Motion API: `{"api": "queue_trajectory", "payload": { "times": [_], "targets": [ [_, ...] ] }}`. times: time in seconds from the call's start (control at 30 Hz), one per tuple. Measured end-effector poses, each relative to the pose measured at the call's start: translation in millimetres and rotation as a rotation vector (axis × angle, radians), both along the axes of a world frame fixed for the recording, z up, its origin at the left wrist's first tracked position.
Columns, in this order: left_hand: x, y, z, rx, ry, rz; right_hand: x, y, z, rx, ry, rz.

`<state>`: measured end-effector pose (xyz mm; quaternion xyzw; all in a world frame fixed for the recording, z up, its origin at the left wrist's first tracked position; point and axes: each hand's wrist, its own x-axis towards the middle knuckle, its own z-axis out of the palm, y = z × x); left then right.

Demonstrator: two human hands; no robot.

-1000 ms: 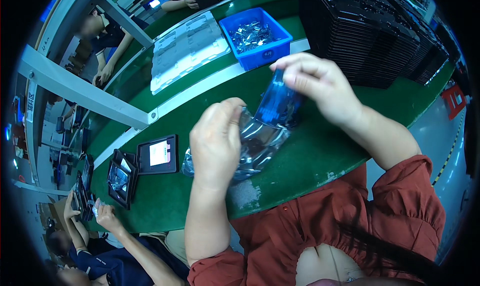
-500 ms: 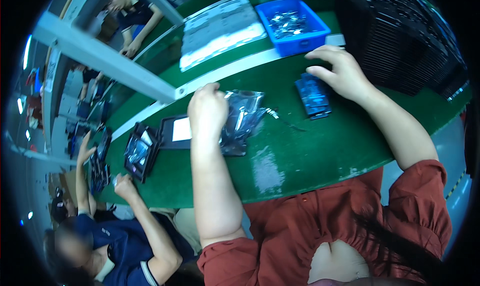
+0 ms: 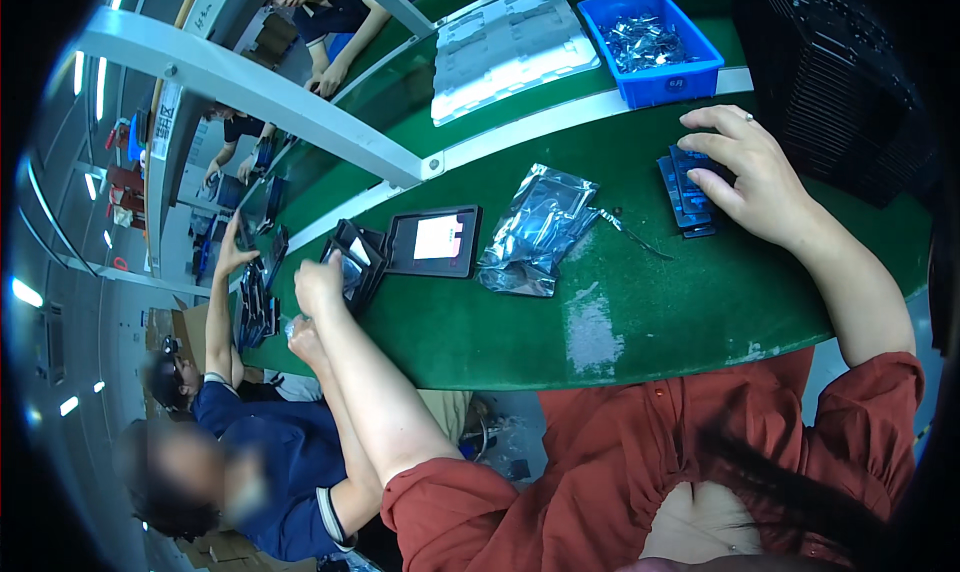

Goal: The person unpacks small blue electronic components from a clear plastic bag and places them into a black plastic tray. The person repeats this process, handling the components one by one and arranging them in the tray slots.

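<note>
On green bench — left hand [image 3: 318,284] moved from bag [image 3: 535,230] to trays [image 3: 352,262] | right hand [image 3: 745,167] stays on blue stack [image 3: 682,187]

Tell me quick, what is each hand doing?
Left hand: on the black trays; grip cannot be told.
Right hand: open, fingers on dark blue parts.

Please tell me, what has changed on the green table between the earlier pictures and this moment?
The left hand let go of the clear crumpled bag and moved left to the stack of dark trays. The right hand set the dark blue parts down on the green table and still rests on them. The blue bin stayed where it was.
</note>
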<state>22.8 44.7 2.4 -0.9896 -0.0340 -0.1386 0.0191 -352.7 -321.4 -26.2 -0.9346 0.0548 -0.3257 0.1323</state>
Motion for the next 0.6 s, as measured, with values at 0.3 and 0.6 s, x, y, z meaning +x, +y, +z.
{"api": "queue_trajectory", "payload": {
  "times": [0.3, 0.6],
  "targets": [
    [-1, 11, -13, -0.03, -0.002, -0.081, -3, 1, -1, 0.009, 0.026, 0.026],
    [13, 47, -4, -0.423, -0.505, -0.35, -4, 5, 2, 0.032, 0.021, 0.086]
  ]
}}
